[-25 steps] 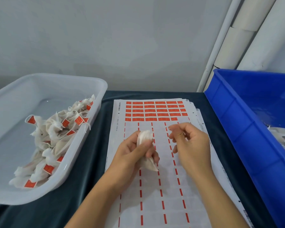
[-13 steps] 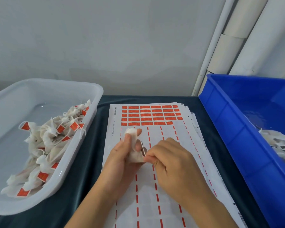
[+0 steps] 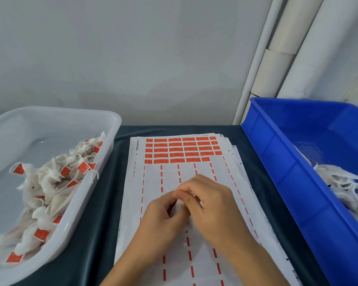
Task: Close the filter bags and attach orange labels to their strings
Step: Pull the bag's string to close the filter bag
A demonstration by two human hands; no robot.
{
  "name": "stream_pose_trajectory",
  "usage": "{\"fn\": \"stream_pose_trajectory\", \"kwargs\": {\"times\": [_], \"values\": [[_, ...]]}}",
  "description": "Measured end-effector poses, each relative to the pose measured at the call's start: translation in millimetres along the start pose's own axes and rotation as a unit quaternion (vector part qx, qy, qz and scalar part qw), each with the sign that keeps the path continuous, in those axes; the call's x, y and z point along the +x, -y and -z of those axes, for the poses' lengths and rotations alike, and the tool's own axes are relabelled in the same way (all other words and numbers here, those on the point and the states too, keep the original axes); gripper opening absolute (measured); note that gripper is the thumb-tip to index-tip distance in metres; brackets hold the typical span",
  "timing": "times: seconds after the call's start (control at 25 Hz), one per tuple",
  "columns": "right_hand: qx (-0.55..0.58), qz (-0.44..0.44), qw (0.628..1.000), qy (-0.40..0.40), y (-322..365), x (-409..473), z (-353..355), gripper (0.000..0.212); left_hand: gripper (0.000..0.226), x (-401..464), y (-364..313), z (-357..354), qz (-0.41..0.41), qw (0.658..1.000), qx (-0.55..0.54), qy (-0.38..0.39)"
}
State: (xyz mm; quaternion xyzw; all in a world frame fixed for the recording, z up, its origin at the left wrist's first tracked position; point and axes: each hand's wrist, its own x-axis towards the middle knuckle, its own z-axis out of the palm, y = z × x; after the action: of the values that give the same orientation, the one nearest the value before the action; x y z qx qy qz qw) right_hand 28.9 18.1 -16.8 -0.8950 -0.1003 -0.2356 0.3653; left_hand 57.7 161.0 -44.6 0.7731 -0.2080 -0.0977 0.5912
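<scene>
Both hands meet over the white label sheet [image 3: 232, 182] in the middle of the table. My left hand [image 3: 161, 221] is curled around a small white filter bag [image 3: 177, 208], of which only a sliver shows between the fingers. My right hand [image 3: 211, 205] lies over it from the right, with thumb and fingertips pinching at the bag's top; a thin white string shows at its fingertips. Rows of orange labels [image 3: 182, 149] fill the far end of the sheet.
A clear tub [image 3: 103, 120] on the left holds several closed bags with orange labels [image 3: 56, 182]. A blue bin [image 3: 287, 162] on the right holds white unlabelled bags [image 3: 343, 182]. Dark cloth covers the table. White pipes stand at the back right.
My hands have drawn closer together. The bag, plainly seen in my left hand before, is now almost hidden. My right hand has moved onto the bag's top.
</scene>
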Motion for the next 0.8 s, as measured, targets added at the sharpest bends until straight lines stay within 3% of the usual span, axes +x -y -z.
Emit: {"fn": "stream_pose_trajectory", "kwargs": {"times": [0.32, 0.56, 0.8], "values": [[0.034, -0.109, 0.993, -0.003, -5, -1, -3, 0.012, 0.011, 1, 4, -5, 0.032, 0.997, 0.036, -0.052], [0.179, -0.239, 0.952, 0.063, -22, 4, 8, 0.015, 0.012, 0, 4, -1, 0.027, 0.997, 0.065, -0.039], [0.263, -0.267, 0.927, 0.033, -24, -5, -3, 0.014, 0.015, 0, 5, -2, 0.010, 0.997, 0.049, -0.057]]}}
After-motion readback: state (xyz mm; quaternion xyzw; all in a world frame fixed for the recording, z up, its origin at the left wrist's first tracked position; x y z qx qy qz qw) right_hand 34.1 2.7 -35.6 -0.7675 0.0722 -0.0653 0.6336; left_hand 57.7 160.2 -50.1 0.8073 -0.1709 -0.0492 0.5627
